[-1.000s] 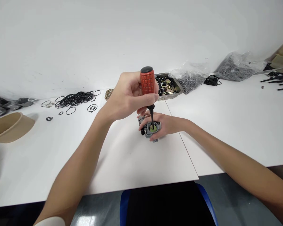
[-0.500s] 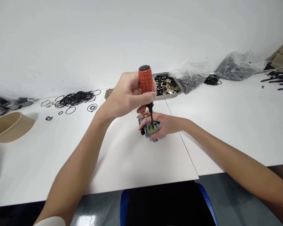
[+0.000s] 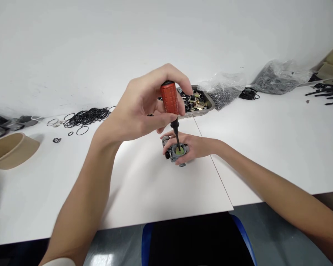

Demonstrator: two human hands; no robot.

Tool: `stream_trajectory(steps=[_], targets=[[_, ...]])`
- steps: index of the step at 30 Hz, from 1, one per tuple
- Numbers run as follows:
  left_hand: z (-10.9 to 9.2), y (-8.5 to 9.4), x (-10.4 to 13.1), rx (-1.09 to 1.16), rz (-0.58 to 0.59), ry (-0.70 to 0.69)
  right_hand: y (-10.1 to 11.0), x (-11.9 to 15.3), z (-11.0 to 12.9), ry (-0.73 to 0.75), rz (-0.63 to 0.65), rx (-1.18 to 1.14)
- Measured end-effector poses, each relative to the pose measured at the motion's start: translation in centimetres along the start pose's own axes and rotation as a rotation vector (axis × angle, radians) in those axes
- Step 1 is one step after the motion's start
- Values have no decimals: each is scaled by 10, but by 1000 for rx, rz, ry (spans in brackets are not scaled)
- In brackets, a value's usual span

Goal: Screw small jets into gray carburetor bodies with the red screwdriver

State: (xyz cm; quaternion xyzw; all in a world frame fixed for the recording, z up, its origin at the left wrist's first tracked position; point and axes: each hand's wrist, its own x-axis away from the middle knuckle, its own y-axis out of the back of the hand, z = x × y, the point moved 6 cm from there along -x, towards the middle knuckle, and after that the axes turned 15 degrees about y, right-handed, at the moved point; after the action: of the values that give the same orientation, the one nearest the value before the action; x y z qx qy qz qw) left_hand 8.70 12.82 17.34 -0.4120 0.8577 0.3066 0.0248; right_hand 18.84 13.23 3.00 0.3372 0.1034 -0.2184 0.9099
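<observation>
My left hand [image 3: 152, 99] is closed round the red handle of a screwdriver [image 3: 170, 98], with the index finger lifted off and arched over its top. The black shaft points down into the round bore of a grey metal carburetor [image 3: 172, 154], where its tip meets a yellow-green disc [image 3: 180, 150]. On the table, my right hand [image 3: 187, 146] wraps the carburetor from the right side, fingers over the back and thumb at the front. The hand partly covers its body.
Behind the hands stands a metal tray [image 3: 209, 105] of small parts. Black rubber rings [image 3: 86, 118] and a tan bin [image 3: 13, 149] lie to the left. Plastic bags [image 3: 283, 77] of parts, a black coil [image 3: 249, 93] and dark rods [image 3: 329, 90] lie at the back right.
My left hand has loosened its wrap on the handle, raising its index finger and shifting left. The screwdriver leans slightly further left at the top; the right hand and carburetor stay in place.
</observation>
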Motion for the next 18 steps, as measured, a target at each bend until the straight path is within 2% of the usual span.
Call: stream_trajectory(steps=[4,7,8,10,14,16,18], targets=[[-11,-1,2,17,-129,-119,0,0,1,-10,3,-4],[-10,2,5,115,-251,-76,0,0,0,-18,0,-5],[-9,2,6,131,-253,-51,0,0,0,-13,-1,-4],[-9,0,6,136,-185,-26,0,0,0,1,-2,-1],[-14,0,5,133,-85,-84,0,1,-1,9,6,4],[-18,-1,5,143,-89,-132,1,1,0,4,8,6],[-18,-4,5,160,-144,-130,1,1,1,3,10,6]])
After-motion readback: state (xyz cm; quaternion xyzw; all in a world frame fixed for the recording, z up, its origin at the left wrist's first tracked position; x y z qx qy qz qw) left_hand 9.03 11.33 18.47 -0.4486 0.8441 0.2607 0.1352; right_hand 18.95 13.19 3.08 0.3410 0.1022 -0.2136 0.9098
